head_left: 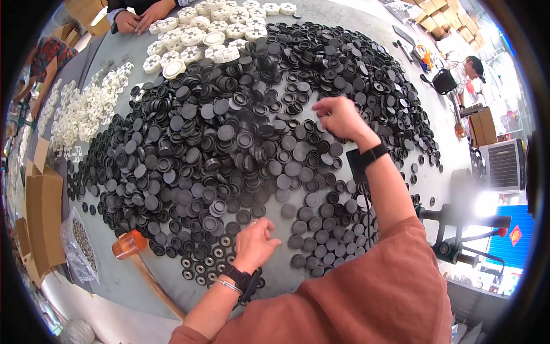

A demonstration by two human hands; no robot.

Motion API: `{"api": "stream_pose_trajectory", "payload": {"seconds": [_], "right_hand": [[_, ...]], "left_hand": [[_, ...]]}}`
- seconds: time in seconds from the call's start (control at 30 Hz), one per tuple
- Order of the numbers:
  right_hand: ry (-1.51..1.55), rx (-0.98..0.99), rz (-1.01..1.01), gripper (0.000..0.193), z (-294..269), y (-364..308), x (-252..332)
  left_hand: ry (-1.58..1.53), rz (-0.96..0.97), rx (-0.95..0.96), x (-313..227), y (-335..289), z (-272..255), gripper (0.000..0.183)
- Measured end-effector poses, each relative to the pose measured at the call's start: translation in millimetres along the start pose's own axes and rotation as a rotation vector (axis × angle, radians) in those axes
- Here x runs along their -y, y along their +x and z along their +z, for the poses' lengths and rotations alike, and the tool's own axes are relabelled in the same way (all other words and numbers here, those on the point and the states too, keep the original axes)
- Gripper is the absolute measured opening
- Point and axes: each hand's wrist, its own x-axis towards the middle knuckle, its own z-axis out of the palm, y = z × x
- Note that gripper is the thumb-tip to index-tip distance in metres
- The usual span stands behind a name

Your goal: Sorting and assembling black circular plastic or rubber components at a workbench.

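Observation:
My left hand (255,245), with a dark watch and a bracelet on its wrist, is low over the near edge of a big heap of round black plastic caps (189,143). Its fingers are curled downward, and what they hold, if anything, is hidden. Beside it lie several black rings with metal centres (200,268). Farther off to the right, my right hand (342,117) hovers over loose caps with bent fingers; nothing in them can be made out. A black band circles that wrist. Flat grey-black discs (321,236) lie between my arms.
An orange-headed mallet (130,243) rests at the left front, near a clear bag of small parts (80,246) and a cardboard box (44,209). White plastic parts (89,109) and round white pieces (192,37) are piled beyond. A press-like machine (458,229) stands right. Other people are around the table.

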Motion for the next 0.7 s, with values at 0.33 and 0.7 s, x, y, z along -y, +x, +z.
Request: {"api": "stream_pose_trajectory", "payload": {"seconds": [0.33, 0.7], "right_hand": [[-0.161, -0.437, -0.155, 0.022, 42.5, 92.3, 5.0], [-0.12, -0.157, -0.157, 0.033, 51.9, 85.4, 24.7]], "left_hand": [[-0.043, -0.03, 0.061, -2.5, -0.6, -2.1, 0.032], [-0.026, 0.014, -0.002, -0.6, -0.2, 0.1, 0.034]]}}
